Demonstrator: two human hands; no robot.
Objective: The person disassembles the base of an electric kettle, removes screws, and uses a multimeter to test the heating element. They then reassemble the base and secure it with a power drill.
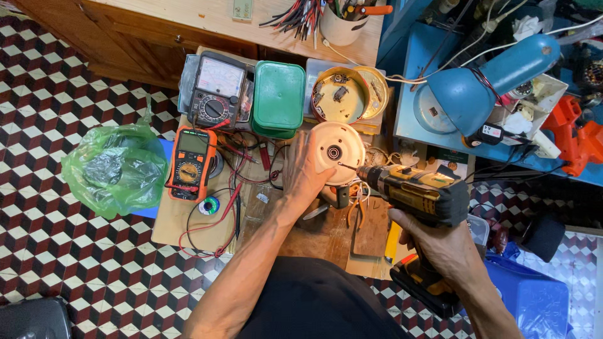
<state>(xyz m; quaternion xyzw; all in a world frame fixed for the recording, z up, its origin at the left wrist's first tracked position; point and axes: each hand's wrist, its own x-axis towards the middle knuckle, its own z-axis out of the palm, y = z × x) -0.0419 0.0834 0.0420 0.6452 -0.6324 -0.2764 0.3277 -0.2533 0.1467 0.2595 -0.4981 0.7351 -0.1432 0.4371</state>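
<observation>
Down on the cluttered wooden counter (188, 220), the right hand (440, 248) wraps its fingers (408, 235) tight around the grip of a yellow and black cordless drill (418, 194), whose battery base is partly hidden behind the wrist. The left hand (308, 176) lies with fingers spread fairly wide, pressing flat against the left side of a round cream-coloured housing (339, 150) and steadying it. That housing sits near the middle of the counter, just right of the left fingers, and the drill's bit (347, 167) meets its lower right edge. Whether the bit sits in a screw is too small to make out. An orange multimeter (190, 163) rests well left of the hands, red leads trailing.
</observation>
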